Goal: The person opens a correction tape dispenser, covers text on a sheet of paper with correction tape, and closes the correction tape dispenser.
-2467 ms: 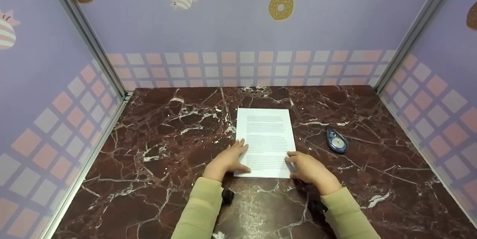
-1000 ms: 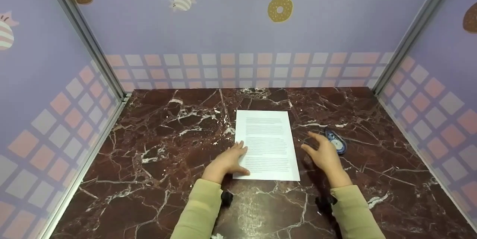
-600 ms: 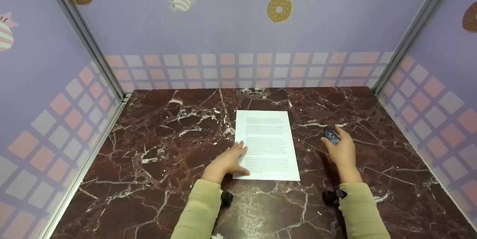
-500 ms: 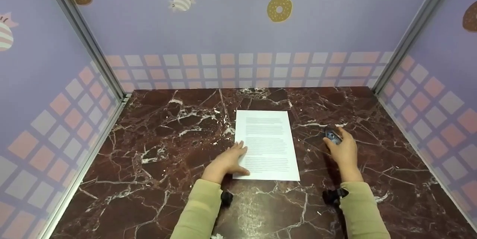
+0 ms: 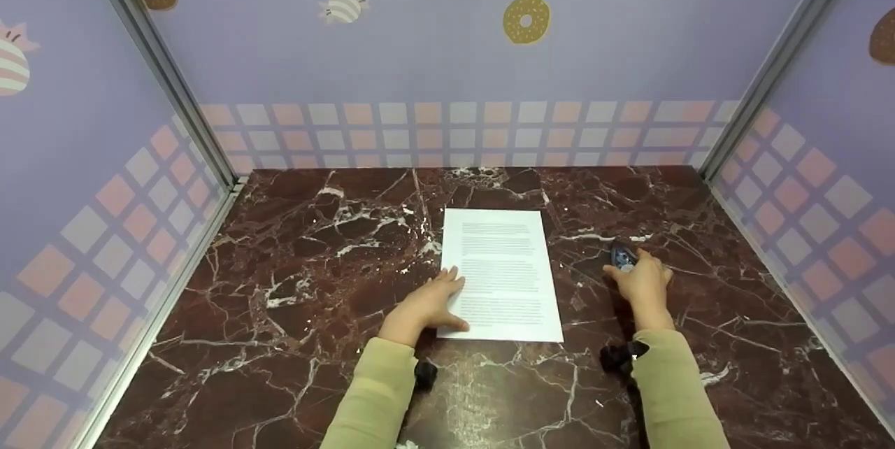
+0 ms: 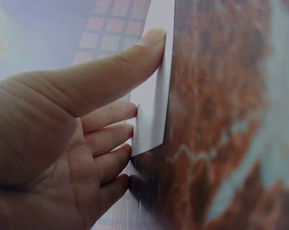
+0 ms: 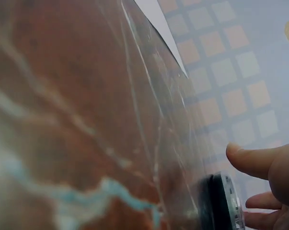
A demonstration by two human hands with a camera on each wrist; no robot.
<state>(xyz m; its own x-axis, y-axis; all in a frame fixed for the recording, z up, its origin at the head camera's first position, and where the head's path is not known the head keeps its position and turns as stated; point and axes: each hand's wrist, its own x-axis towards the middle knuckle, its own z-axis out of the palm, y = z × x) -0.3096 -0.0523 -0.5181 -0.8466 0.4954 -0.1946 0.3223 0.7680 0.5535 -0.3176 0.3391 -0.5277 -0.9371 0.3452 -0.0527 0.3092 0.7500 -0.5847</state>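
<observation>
1. Step in hand rn, imo: getting hold of the dark-blue, teardrop-shaped, prob plastic gadget (image 5: 621,255) w/ the right hand (image 5: 645,288), while the left hand (image 5: 423,309) steadies the white rectangular paper w/ printed text (image 5: 500,274).
2. Gadget pos: right of the paper, well apart from it, narrow end pointing away from the person. Looks like it's on the shiny dark red-brown tabletop w/ white veins (image 5: 335,337), but can't say for sure it's flat down.
3. Right hand: thumb on one side of the gadget, other fingers on the opp side, so it's straddled. Right wrist view has the thumb tip clear of it, so no real grip afaict; fingers are apart and relaxed. Whether the other fingers touch it, idk.
4. Left hand: fingers spread along the paper's left edge near the bottom corner, thumb laid on top. Resting on it, not pinching, afaict.
5. Next move, imo: bring thumb + fingers in on the gadget's sides for a firm hold, w/ the left hand staying put.
6. Risk: rounded shell could spin or slip if only the edge gets caught.
</observation>
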